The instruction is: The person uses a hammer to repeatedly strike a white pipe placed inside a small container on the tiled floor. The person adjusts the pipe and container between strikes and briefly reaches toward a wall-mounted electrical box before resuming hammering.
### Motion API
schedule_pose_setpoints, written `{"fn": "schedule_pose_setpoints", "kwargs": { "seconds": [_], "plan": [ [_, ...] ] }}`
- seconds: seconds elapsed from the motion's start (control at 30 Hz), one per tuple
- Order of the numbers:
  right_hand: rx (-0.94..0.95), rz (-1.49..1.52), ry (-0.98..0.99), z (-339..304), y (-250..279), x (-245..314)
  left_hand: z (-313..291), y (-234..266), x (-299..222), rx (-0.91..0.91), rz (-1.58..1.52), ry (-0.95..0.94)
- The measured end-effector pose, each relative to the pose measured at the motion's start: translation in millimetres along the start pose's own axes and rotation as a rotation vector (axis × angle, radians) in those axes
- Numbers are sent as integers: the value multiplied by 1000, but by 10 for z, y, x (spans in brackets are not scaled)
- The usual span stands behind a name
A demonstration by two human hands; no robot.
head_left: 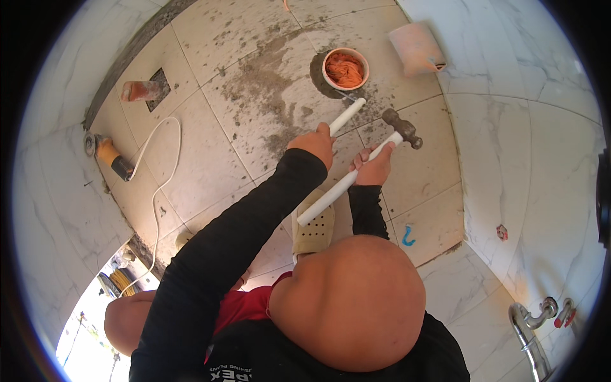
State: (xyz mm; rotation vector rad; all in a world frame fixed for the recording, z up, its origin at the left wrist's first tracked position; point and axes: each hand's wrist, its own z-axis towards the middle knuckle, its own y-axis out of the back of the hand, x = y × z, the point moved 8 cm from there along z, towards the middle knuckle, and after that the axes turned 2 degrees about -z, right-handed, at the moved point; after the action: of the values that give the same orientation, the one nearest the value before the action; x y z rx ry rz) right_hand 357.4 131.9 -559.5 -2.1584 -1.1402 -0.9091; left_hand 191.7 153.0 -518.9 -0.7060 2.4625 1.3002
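Note:
My left hand (pixel 312 145) is wrapped round a tool with a white tube-like handle (pixel 347 116). Its thin metal shaft points to the edge of a round pipe opening (pixel 366 77) in the floor; whether the tip touches is too small to tell. Orange cloth (pixel 344 69) is stuffed into that opening, and wet grey mortar (pixel 319 75) lies along its left side. Gripped high on its white handle, a ball-peen hammer (pixel 402 128) is in my right hand (pixel 373 168). The hammer's dark head is to the right of the chisel-like tool, apart from it.
Left on the tiles lies an angle grinder (pixel 113 157) with a white cord (pixel 179 143). An orange object (pixel 140 91) sits beside a square floor recess (pixel 158 88). A dusty pinkish bag (pixel 417 49) rests by the right wall. Near my shoe (pixel 316 227) is a blue scrap (pixel 408 235). Metal pipes (pixel 523 328) stick out at right.

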Motion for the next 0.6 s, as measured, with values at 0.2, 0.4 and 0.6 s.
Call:
{"fn": "schedule_pose_setpoints", "kwargs": {
  "seconds": [0.2, 0.4, 0.6],
  "plan": [
    [53, -200, 72, 14, -168, 26, 22, 24, -213, -36, -36, 31],
    [31, -121, 37, 39, -98, 89, 61, -14, -190, 11, -41, 104],
    [144, -218, -15, 110, -295, 19, 66, 39, -166, -28, -59, 139]
  ]
}}
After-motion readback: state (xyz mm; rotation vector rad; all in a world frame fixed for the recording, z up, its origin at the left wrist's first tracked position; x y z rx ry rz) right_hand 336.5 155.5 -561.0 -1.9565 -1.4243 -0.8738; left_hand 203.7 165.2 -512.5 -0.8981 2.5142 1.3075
